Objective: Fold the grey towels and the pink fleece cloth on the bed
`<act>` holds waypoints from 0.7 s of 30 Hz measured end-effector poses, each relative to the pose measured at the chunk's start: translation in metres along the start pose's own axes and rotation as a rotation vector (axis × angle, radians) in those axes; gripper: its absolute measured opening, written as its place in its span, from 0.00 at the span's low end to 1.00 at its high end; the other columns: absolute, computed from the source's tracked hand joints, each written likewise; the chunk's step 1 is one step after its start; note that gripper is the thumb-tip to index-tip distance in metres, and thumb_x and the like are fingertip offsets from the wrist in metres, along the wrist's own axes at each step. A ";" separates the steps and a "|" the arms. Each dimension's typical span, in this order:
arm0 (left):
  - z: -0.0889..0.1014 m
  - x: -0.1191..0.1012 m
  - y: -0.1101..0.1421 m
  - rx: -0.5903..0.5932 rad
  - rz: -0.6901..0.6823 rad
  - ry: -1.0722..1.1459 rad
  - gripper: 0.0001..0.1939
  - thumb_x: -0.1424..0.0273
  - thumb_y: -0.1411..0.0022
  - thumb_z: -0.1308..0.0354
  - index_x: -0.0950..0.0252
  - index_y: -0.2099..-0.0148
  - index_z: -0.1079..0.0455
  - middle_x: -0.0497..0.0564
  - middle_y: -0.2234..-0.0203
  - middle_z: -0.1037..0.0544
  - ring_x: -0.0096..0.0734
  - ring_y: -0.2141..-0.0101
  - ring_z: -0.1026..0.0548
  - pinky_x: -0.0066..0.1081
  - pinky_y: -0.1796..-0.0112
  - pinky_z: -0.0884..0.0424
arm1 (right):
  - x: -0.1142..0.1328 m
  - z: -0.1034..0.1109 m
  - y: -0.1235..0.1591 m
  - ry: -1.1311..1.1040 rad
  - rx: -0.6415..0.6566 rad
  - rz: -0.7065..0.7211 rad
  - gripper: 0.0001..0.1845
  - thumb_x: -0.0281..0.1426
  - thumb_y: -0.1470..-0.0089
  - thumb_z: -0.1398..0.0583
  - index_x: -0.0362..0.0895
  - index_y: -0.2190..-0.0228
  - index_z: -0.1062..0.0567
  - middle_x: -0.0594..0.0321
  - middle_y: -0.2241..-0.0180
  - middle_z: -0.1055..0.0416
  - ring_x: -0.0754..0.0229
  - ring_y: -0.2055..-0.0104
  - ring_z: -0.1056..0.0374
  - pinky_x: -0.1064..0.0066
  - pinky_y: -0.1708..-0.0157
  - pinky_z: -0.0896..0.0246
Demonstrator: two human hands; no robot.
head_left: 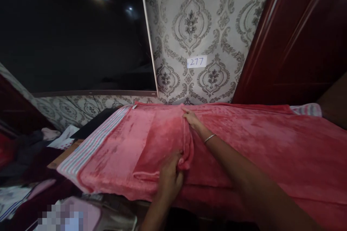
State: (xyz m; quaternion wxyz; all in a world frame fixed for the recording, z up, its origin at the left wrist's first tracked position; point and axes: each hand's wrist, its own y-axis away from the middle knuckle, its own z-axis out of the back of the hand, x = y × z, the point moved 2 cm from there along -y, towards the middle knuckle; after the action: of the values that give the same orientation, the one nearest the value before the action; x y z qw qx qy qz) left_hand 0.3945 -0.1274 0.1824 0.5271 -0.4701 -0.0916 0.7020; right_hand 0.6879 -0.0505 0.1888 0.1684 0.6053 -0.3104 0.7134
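A pink-red plush blanket [260, 144] lies spread over a long surface against the wall. A folded plush layer [165, 133] of the same colour rests on it near the middle; I cannot tell whether it is part of the blanket or a separate piece. My left hand [170, 175] is closed around the near end of the layer's right edge, where the cloth bunches. At the far end of that edge, my right hand [192, 119], with a bangle on the wrist, pinches the cloth. The blanket's left end shows a striped border [100, 139].
A large dark television [76, 36] hangs at the upper left. Behind the blanket is patterned wallpaper with a paper label [197, 61] reading 277. A dark red wooden panel [298, 43] stands at right. Clothes [35, 195] are heaped at the lower left.
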 end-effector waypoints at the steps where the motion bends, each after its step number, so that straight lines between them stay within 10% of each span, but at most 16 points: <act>1: -0.007 -0.005 -0.003 0.005 -0.019 -0.004 0.25 0.80 0.45 0.49 0.63 0.46 0.26 0.57 0.51 0.18 0.41 0.50 0.21 0.42 0.48 0.24 | 0.000 0.011 -0.002 0.013 -0.029 -0.004 0.43 0.26 0.57 0.43 0.43 0.36 0.31 0.59 0.40 0.29 0.53 0.41 0.31 0.59 0.39 0.37; 9: -0.085 -0.021 0.010 0.312 -0.115 -0.216 0.30 0.81 0.56 0.46 0.66 0.48 0.25 0.63 0.47 0.22 0.54 0.45 0.25 0.55 0.42 0.29 | -0.035 0.070 0.033 0.115 -0.146 -0.118 0.44 0.22 0.60 0.42 0.44 0.37 0.30 0.57 0.38 0.30 0.50 0.39 0.33 0.55 0.35 0.43; 21: -0.086 -0.031 0.002 0.263 -0.115 -0.171 0.28 0.82 0.49 0.46 0.65 0.46 0.28 0.62 0.47 0.22 0.49 0.45 0.26 0.53 0.41 0.30 | -0.039 0.073 0.022 0.067 -0.198 -0.100 0.39 0.25 0.53 0.38 0.45 0.38 0.31 0.56 0.36 0.33 0.55 0.34 0.38 0.58 0.35 0.45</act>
State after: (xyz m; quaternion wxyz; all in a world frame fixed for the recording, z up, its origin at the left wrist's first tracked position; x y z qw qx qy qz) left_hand 0.4578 -0.1849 0.1520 0.6134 -0.3296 -0.0703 0.7142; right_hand 0.7382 -0.1090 0.1515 0.2729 0.5761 -0.3430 0.6899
